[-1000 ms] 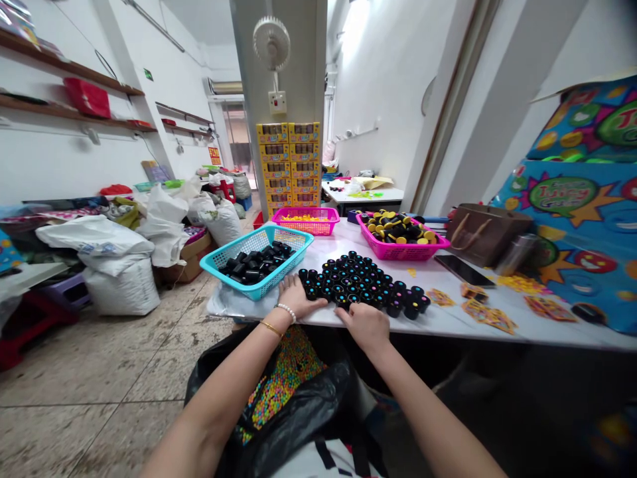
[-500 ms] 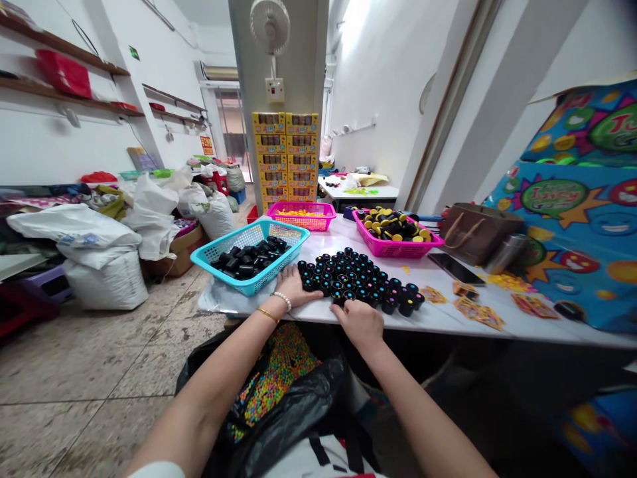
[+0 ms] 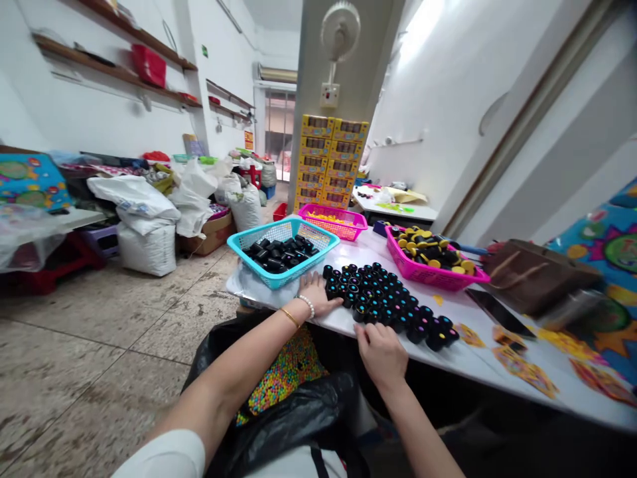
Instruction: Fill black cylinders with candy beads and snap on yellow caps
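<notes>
Across the left of the frame, tiled floor (image 3: 99, 372) with bulky white sacks (image 3: 146, 245) along the wall; column (image 3: 371, 79) upper centre, yellow boxes (image 3: 331, 162) stacked in front. White worktop (image 3: 354, 251) runs from centre to lower right. Black bag (image 3: 308, 415) lower centre. Turquoise basket (image 3: 308, 265) at centre holds loose black pots; pink basket (image 3: 432, 274) right of centre, heaped with black-and-yellow pieces. Looks partway: upright black pots (image 3: 383, 292) packed in a block at centre, most with a coloured dot on top, probably the done share; loose ones in the turquoise basket look left to do, no yellow pieces on the block. Left hand (image 3: 317, 295) open, fingers spread, at the block's left edge. Right hand (image 3: 383, 352) loosely curled by its front edge; cannot tell if it grips anything. Multicoloured beads (image 3: 286, 375), plenty left in the bag.
</notes>
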`<state>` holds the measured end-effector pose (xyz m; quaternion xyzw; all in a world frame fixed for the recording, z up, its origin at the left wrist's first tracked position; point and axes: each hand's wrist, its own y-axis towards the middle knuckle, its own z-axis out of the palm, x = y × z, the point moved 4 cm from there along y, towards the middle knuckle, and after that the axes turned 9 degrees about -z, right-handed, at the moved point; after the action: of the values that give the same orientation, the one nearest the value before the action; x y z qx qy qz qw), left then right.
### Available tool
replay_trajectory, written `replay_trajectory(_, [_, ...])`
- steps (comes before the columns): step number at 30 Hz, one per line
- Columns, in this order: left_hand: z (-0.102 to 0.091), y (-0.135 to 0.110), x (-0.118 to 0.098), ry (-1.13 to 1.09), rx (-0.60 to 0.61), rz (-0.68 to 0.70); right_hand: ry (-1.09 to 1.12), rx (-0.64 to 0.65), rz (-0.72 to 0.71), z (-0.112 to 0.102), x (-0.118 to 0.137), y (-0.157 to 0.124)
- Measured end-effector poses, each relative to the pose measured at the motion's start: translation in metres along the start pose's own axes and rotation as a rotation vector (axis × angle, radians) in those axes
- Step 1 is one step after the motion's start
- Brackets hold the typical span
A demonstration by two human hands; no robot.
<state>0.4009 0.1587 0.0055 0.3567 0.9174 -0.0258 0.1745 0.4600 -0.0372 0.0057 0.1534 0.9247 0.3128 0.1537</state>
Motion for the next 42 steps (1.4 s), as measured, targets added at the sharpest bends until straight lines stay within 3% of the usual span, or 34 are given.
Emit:
replay_trajectory(5, [-0.008, -0.034, 0.008, -0.014, 0.010, 0.076, 0.067, -0.023, -0.064, -0.005, 0.004, -0.009])
replay_trajectory(9, [-0.017, -0.100, 0.033, -0.032, 0.077, 0.276, 0.308, 0.033, -0.141, 0.002, 0.016, -0.024])
replay_trajectory(11, [-0.020, -0.139, 0.057, -0.057, 0.113, 0.335, 0.430, 0.123, -0.190, 0.009, 0.027, -0.028])
replay_trajectory(13, [-0.021, -0.174, 0.092, -0.052, 0.030, 0.207, 0.523, 0.250, -0.251, 0.017, 0.041, -0.028])
replay_trajectory(17, [-0.014, -0.234, 0.168, -0.060, -0.329, -0.283, 0.628, 0.505, -0.374, 0.035, 0.071, -0.012])
replay_trajectory(19, [0.000, -0.256, 0.190, -0.171, -0.343, -0.465, 0.621, 0.589, -0.461, 0.047, 0.089, 0.001])
replay_trajectory(21, [0.016, -0.270, 0.198, -0.377, -0.283, -0.557, 0.604, 0.649, -0.552, 0.062, 0.111, 0.015])
replay_trajectory(25, [0.026, -0.276, 0.191, -0.646, -0.226, -0.595, 0.612, 0.730, -0.736, 0.086, 0.170, 0.031])
replay_trajectory(29, [0.013, -0.267, 0.198, -0.560, -0.097, -0.547, 0.608, 0.787, -0.913, 0.095, 0.230, 0.027])
replay_trajectory(31, [0.007, -0.264, 0.211, -0.493, -0.029, -0.515, 0.594, 0.818, -0.978, 0.095, 0.243, 0.023])
replay_trajectory(34, [-0.003, -0.264, 0.229, -0.396, 0.035, -0.491, 0.551, 0.834, -0.996, 0.095, 0.225, 0.023])
replay_trajectory(36, [-0.015, -0.264, 0.232, -0.254, -0.030, -0.503, 0.488, 0.826, -0.950, 0.096, 0.197, 0.025])
replay_trajectory(39, [-0.039, -0.252, 0.214, 0.001, -0.229, -0.527, 0.379, 0.843, -0.906, 0.100, 0.161, 0.019])
replay_trajectory(40, [-0.044, -0.243, 0.203, 0.042, -0.245, -0.504, 0.364, 0.860, -0.923, 0.100, 0.157, 0.013])
replay_trajectory(42, [-0.042, -0.218, 0.180, 0.056, -0.150, -0.387, 0.383, 0.902, -0.993, 0.098, 0.160, -0.003])
